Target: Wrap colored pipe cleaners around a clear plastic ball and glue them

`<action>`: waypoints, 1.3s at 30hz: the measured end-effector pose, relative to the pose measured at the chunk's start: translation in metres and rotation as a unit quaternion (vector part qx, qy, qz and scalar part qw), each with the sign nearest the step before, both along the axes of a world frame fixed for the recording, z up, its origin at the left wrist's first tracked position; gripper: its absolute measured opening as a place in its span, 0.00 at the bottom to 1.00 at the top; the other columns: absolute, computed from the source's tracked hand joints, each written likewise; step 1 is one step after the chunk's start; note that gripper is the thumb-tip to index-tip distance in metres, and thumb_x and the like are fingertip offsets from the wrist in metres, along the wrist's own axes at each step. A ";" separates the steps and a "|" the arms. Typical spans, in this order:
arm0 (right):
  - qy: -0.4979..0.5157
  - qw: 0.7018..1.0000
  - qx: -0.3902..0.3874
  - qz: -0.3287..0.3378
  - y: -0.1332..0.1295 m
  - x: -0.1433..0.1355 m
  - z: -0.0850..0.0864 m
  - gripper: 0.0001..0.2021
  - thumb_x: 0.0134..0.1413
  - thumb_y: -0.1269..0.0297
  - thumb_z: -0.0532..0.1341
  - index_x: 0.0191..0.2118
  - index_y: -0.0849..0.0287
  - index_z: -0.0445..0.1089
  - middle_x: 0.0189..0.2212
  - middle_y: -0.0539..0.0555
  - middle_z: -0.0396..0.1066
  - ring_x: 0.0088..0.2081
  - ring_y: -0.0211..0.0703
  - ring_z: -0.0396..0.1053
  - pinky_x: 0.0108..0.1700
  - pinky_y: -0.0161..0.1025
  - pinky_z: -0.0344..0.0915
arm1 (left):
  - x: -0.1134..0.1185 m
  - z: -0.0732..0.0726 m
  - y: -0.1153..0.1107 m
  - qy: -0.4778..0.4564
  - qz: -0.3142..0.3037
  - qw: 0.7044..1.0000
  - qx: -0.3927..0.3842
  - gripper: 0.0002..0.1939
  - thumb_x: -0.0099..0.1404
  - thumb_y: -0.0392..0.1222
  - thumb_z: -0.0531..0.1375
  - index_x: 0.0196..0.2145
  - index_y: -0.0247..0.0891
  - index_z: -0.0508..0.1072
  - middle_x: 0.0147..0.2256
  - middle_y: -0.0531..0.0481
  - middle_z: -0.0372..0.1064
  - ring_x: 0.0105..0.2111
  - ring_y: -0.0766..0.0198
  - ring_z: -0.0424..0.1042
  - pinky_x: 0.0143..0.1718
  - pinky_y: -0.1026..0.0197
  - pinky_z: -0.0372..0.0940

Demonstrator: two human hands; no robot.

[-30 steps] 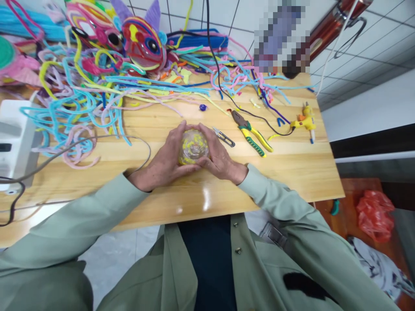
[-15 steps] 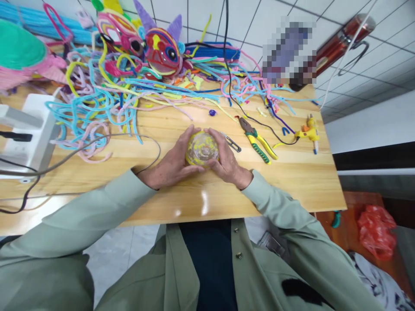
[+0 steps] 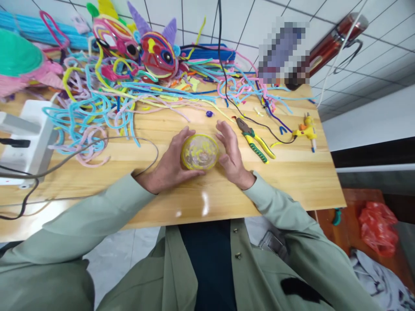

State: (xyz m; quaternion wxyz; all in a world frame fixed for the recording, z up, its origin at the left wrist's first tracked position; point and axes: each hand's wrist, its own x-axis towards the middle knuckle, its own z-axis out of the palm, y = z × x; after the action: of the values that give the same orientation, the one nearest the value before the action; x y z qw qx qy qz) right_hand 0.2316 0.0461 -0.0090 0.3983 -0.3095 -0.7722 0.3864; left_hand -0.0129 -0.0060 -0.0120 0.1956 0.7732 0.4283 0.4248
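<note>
A clear, rounded piece like a shallow plastic dome (image 3: 200, 152), with a yellow rim and yellow patches, is at the middle of the table. My left hand (image 3: 173, 160) curves round its left side, thumb along the near edge and fingers at the far edge. My right hand (image 3: 231, 155) is just right of the dome, fingers apart and slightly bent, holding nothing. Pliers (image 3: 254, 138) with green and yellow handles lie to the right of that hand. A small purple coil (image 3: 209, 114) rests beyond the dome.
Pipe cleaners (image 3: 97, 108) lie tangled along the back, with two colourful fish-like figures (image 3: 160, 54) among them. At right sits a yellow glue gun (image 3: 306, 131) with its cord; a red flask (image 3: 337, 39) stands behind. A white power strip (image 3: 29, 134) is at left.
My right hand has come away from the dome to the right and opened. My left hand stays at the dome, whose yellow rim now shows more fully.
</note>
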 end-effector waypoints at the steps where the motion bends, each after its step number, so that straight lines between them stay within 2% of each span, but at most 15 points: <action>1: -0.001 1.000 -0.021 -0.002 -0.003 0.001 0.000 0.52 0.65 0.21 0.51 0.82 0.47 0.41 0.81 0.65 0.48 0.81 0.65 0.53 0.77 0.69 0.61 | 0.001 0.000 -0.001 0.007 0.013 1.000 0.019 0.59 0.68 0.70 0.70 0.80 0.53 0.40 0.73 0.37 0.60 0.74 0.38 0.63 0.75 0.30 0.65; 3: -0.017 0.998 -0.061 0.006 -0.009 0.002 0.000 0.54 0.63 0.22 0.58 0.81 0.48 0.42 0.80 0.67 0.51 0.79 0.64 0.57 0.76 0.68 0.64 | 0.003 -0.001 -0.001 0.027 0.027 0.998 0.049 0.58 0.67 0.70 0.72 0.80 0.53 0.43 0.72 0.41 0.61 0.72 0.39 0.65 0.73 0.33 0.69; 5: -0.029 0.996 -0.083 0.012 -0.013 0.002 -0.001 0.55 0.61 0.25 0.64 0.81 0.50 0.45 0.78 0.68 0.55 0.78 0.64 0.59 0.75 0.68 0.64 | 0.003 -0.003 0.000 0.038 0.018 0.997 0.066 0.60 0.65 0.72 0.72 0.80 0.51 0.44 0.73 0.41 0.59 0.72 0.38 0.65 0.72 0.33 0.70; 7: -0.028 0.996 -0.083 0.013 -0.014 0.002 -0.002 0.55 0.59 0.27 0.67 0.80 0.51 0.47 0.77 0.69 0.58 0.77 0.65 0.60 0.76 0.68 0.63 | 0.000 -0.004 0.001 0.021 -0.004 0.998 0.059 0.65 0.62 0.76 0.72 0.80 0.48 0.43 0.74 0.36 0.57 0.72 0.35 0.65 0.71 0.31 0.70; 9: -0.030 0.997 -0.072 0.023 -0.013 0.003 -0.002 0.55 0.59 0.28 0.69 0.80 0.52 0.48 0.76 0.69 0.59 0.77 0.65 0.61 0.76 0.69 0.62 | -0.003 -0.004 0.003 -0.027 -0.022 0.999 0.019 0.65 0.63 0.79 0.68 0.81 0.47 0.42 0.75 0.30 0.54 0.72 0.35 0.65 0.70 0.29 0.69; 12: -0.047 0.997 -0.040 0.055 -0.012 0.004 0.003 0.55 0.58 0.29 0.69 0.80 0.51 0.47 0.76 0.68 0.60 0.76 0.66 0.62 0.76 0.69 0.63 | -0.008 -0.001 0.002 -0.089 -0.052 0.992 -0.072 0.54 0.73 0.75 0.60 0.81 0.48 0.42 0.75 0.30 0.54 0.72 0.38 0.65 0.70 0.32 0.68; 15: -0.067 0.995 0.007 0.078 -0.013 0.003 0.009 0.52 0.60 0.31 0.68 0.79 0.51 0.48 0.75 0.67 0.61 0.75 0.67 0.63 0.75 0.70 0.63 | -0.010 0.004 0.000 -0.078 -0.094 0.985 -0.122 0.50 0.75 0.72 0.61 0.80 0.46 0.48 0.75 0.32 0.57 0.73 0.37 0.64 0.74 0.32 0.64; 19: -0.073 0.992 0.058 0.089 -0.013 -0.001 0.015 0.47 0.66 0.32 0.62 0.80 0.49 0.47 0.75 0.66 0.61 0.75 0.66 0.63 0.75 0.70 0.63 | -0.010 0.011 -0.002 -0.049 -0.104 0.987 -0.110 0.50 0.74 0.73 0.61 0.79 0.43 0.52 0.73 0.32 0.60 0.73 0.38 0.64 0.75 0.34 0.63; 23: -0.080 0.990 0.073 0.095 -0.013 0.000 0.014 0.47 0.67 0.32 0.60 0.80 0.50 0.47 0.76 0.66 0.60 0.75 0.66 0.62 0.76 0.71 0.62 | -0.008 0.012 -0.002 -0.052 -0.116 0.988 -0.085 0.50 0.73 0.72 0.64 0.79 0.44 0.53 0.73 0.32 0.60 0.74 0.37 0.63 0.75 0.34 0.63; 26: -0.079 0.993 0.035 0.082 -0.012 0.006 0.010 0.48 0.64 0.30 0.62 0.79 0.49 0.50 0.75 0.65 0.62 0.75 0.67 0.62 0.76 0.71 0.61 | -0.006 0.013 -0.002 -0.057 -0.129 0.987 -0.078 0.53 0.70 0.74 0.65 0.79 0.46 0.52 0.74 0.32 0.59 0.75 0.35 0.61 0.76 0.32 0.62; 31: 0.001 0.992 -0.104 0.071 -0.003 0.013 -0.002 0.50 0.60 0.25 0.60 0.78 0.51 0.53 0.75 0.63 0.63 0.74 0.66 0.66 0.71 0.68 0.69 | -0.006 0.014 -0.003 -0.062 -0.147 0.984 -0.073 0.54 0.71 0.72 0.66 0.81 0.48 0.47 0.75 0.32 0.56 0.76 0.35 0.60 0.77 0.32 0.60; 36: 0.019 0.985 -0.167 0.050 0.005 0.007 -0.004 0.52 0.57 0.19 0.55 0.74 0.54 0.58 0.70 0.65 0.70 0.69 0.66 0.72 0.67 0.66 0.72 | -0.008 0.013 -0.001 -0.029 -0.100 0.994 -0.023 0.60 0.67 0.70 0.70 0.81 0.47 0.44 0.76 0.30 0.53 0.77 0.32 0.57 0.76 0.29 0.60; 39: 0.011 0.986 -0.166 0.024 0.002 0.003 0.004 0.45 0.61 0.24 0.58 0.71 0.53 0.63 0.67 0.62 0.73 0.66 0.63 0.74 0.68 0.64 0.72 | -0.007 0.012 0.000 -0.016 -0.071 0.997 0.012 0.64 0.63 0.72 0.73 0.81 0.52 0.42 0.78 0.33 0.49 0.78 0.32 0.53 0.77 0.28 0.58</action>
State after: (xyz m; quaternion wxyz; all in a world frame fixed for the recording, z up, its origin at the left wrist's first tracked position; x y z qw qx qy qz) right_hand 0.2343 0.0483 -0.0046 0.3401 -0.3487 -0.7002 0.5219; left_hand -0.0196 -0.0059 -0.0002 0.2227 0.7967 0.3643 0.4277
